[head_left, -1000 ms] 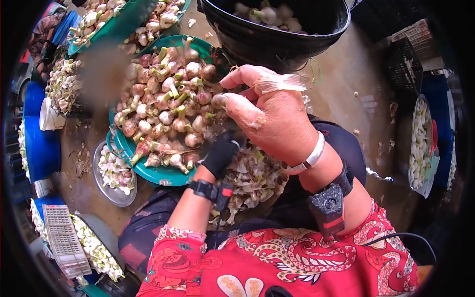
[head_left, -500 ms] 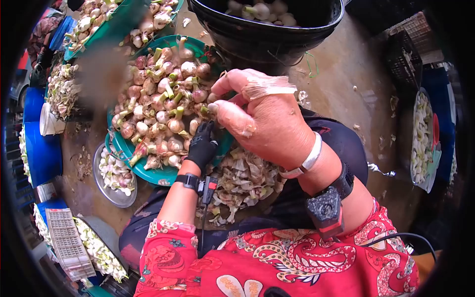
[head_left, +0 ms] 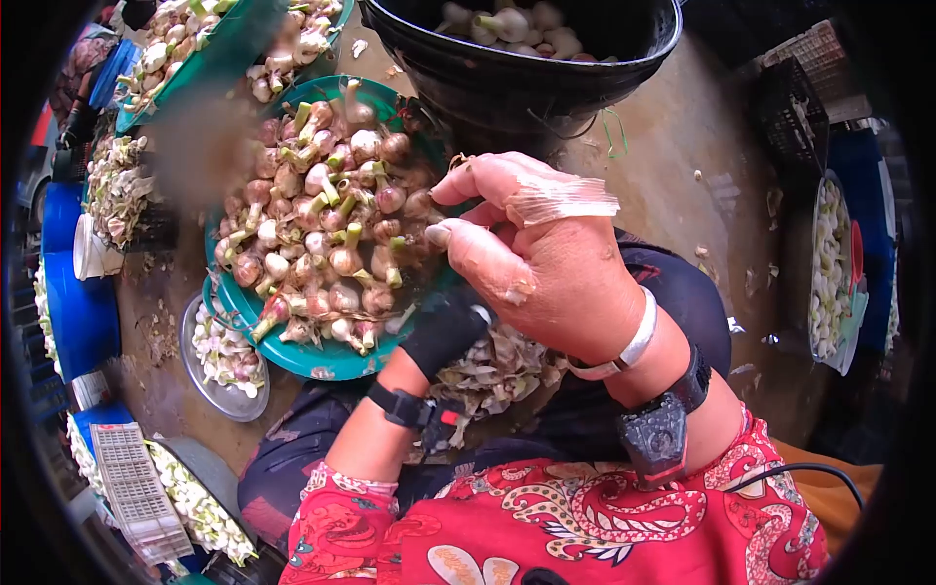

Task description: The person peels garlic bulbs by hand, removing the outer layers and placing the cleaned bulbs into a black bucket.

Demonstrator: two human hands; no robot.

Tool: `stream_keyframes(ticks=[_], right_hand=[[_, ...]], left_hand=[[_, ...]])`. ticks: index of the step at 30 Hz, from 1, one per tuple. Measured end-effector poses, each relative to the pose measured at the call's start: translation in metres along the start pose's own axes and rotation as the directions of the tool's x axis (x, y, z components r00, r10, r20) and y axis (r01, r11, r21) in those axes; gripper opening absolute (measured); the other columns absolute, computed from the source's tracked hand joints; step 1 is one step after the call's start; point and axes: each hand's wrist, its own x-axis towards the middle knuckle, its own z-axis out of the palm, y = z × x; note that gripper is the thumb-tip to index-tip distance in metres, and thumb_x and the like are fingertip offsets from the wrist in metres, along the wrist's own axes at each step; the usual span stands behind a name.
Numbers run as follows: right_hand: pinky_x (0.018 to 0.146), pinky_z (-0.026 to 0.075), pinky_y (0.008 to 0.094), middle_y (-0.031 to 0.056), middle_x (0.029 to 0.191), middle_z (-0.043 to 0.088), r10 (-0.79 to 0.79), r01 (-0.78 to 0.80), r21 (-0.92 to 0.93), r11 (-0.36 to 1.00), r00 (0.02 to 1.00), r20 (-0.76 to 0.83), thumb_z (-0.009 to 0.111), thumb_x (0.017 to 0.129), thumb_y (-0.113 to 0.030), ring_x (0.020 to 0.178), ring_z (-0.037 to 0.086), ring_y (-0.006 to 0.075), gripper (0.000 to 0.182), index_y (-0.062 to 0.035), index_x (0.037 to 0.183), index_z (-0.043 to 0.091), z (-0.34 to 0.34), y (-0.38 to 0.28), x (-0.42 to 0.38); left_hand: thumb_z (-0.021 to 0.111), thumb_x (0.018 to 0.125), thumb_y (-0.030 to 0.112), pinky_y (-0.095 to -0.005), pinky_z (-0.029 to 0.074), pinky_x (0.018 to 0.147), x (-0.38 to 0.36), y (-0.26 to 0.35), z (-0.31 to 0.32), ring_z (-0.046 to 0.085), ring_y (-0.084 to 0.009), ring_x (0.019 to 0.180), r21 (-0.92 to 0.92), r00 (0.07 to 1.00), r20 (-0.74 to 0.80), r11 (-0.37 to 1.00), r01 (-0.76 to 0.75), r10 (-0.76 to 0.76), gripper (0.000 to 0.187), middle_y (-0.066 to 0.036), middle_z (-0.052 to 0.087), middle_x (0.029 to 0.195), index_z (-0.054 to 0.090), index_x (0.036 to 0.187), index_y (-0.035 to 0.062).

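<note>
My left hand (head_left: 447, 334), in a black glove, is over the right lower rim of the green basin (head_left: 331, 366), above a pile of dry peelings (head_left: 507, 375). Its fingers are smeared and partly hidden. My bare right hand (head_left: 546, 253) is raised beside the basin's right side, thumb and fingers curled toward each other, with no clear object between the tips. A strip of pale garlic skin (head_left: 561, 201) clings across its back. Garlic bulbs (head_left: 346, 261) with cut green stems fill the basin.
A black bucket (head_left: 526, 83) holding white bulbs stands at the top. A metal plate of cloves (head_left: 229, 402) lies left of the basin. More garlic fills a tray (head_left: 831, 263) at the right and a green basin (head_left: 171, 97) at upper left. Black crates (head_left: 795, 117) stand upper right.
My gloved left hand has moved right and down, away from the bulbs, toward my right hand. My right hand has shifted slightly right and down, its fingers still curled.
</note>
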Motion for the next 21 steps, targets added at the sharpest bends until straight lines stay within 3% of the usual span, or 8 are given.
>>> stream_keyframes(ticks=[1,5,9,13,14,18,20,21], right_hand=[[0.056,0.049,0.0244,0.0096,0.080,0.060,0.023,-0.023,0.011,1.000,1.000,0.016,0.066,0.078,-0.005,0.063,0.062,0.0109,0.016,0.0023,0.092,0.062,-0.001,0.001,-0.001],[0.055,0.049,0.0244,0.0095,0.082,0.060,0.033,-0.033,-0.001,0.999,0.999,0.028,0.067,0.078,-0.006,0.063,0.063,0.0115,0.017,0.0023,0.093,0.062,-0.005,0.000,0.002],[0.055,0.050,0.0256,0.0102,0.085,0.060,0.078,-0.080,0.051,0.995,0.996,0.045,0.066,0.079,-0.005,0.065,0.063,0.0132,0.017,0.0028,0.093,0.061,-0.004,0.002,0.003],[0.056,0.050,0.0264,0.0110,0.084,0.059,0.076,-0.078,0.038,0.996,0.996,0.041,0.066,0.080,-0.008,0.064,0.063,0.0147,0.018,0.0023,0.094,0.061,-0.005,0.007,0.004],[0.056,0.050,0.0264,0.0110,0.084,0.059,0.070,-0.071,0.044,0.996,0.997,0.038,0.066,0.080,-0.008,0.064,0.063,0.0147,0.018,0.0023,0.094,0.061,-0.005,0.006,0.004],[0.065,0.052,0.0319,0.0161,0.091,0.061,0.093,-0.085,-0.068,0.994,0.987,0.130,0.068,0.077,-0.016,0.072,0.064,0.0203,0.031,-0.0009,0.103,0.061,0.003,0.006,0.003],[0.085,0.047,0.0421,0.0197,0.100,0.062,0.122,-0.129,0.042,0.991,0.981,0.154,0.066,0.071,-0.017,0.097,0.059,0.0361,0.045,-0.0024,0.112,0.056,0.020,0.009,0.000],[0.088,0.047,0.0407,0.0200,0.103,0.062,0.109,-0.134,0.116,0.984,0.973,0.206,0.070,0.067,-0.017,0.100,0.059,0.0355,0.053,-0.0035,0.116,0.054,0.034,0.019,-0.002]], left_hand=[[0.054,0.087,0.028,-0.0424,0.045,0.094,0.012,-0.010,-0.018,0.057,-0.0326,0.112,-0.048,0.981,0.116,0.985,0.164,-0.158,0.041,-0.017,0.059,0.124,0.057,0.124,0.0095],[0.057,0.087,0.022,-0.0411,0.047,0.088,0.045,-0.064,-0.030,0.062,-0.0306,0.103,0.295,0.956,-0.133,0.911,0.289,-0.261,0.040,-0.016,0.065,0.114,0.058,0.125,0.0100],[0.058,0.086,0.018,-0.0401,0.049,0.084,0.054,-0.108,-0.002,0.063,-0.0296,0.097,0.203,0.948,-0.068,0.926,0.320,-0.312,0.039,-0.015,0.066,0.108,0.059,0.124,0.0093],[0.060,0.085,0.015,-0.0391,0.050,0.080,0.037,-0.103,-0.019,0.065,-0.0287,0.090,-0.220,0.932,-0.079,0.918,0.331,-0.355,0.038,-0.015,0.068,0.102,0.061,0.122,0.0086],[0.063,0.083,0.009,-0.0331,0.052,0.073,0.036,-0.175,0.014,0.066,-0.0218,0.081,-0.688,0.932,-0.048,0.689,0.229,-0.358,0.036,-0.012,0.070,0.095,0.063,0.119,0.0040],[0.064,0.087,0.010,-0.0267,0.054,0.073,0.007,-0.008,-0.089,0.064,-0.0135,0.085,-0.827,0.839,-0.109,0.517,0.220,-0.533,0.030,-0.008,0.067,0.094,0.063,0.115,-0.0022],[0.062,0.090,0.011,-0.0264,0.054,0.073,-0.009,0.010,-0.108,0.065,-0.0145,0.086,-0.558,0.924,-0.345,0.827,-0.063,-0.162,0.024,-0.008,0.067,0.095,0.064,0.109,-0.0035],[0.058,0.089,0.005,-0.0269,0.052,0.075,-0.015,0.033,-0.119,0.063,-0.0145,0.089,-0.800,0.891,-0.227,0.596,0.059,-0.393,0.017,-0.005,0.065,0.095,0.062,0.104,-0.0017]])
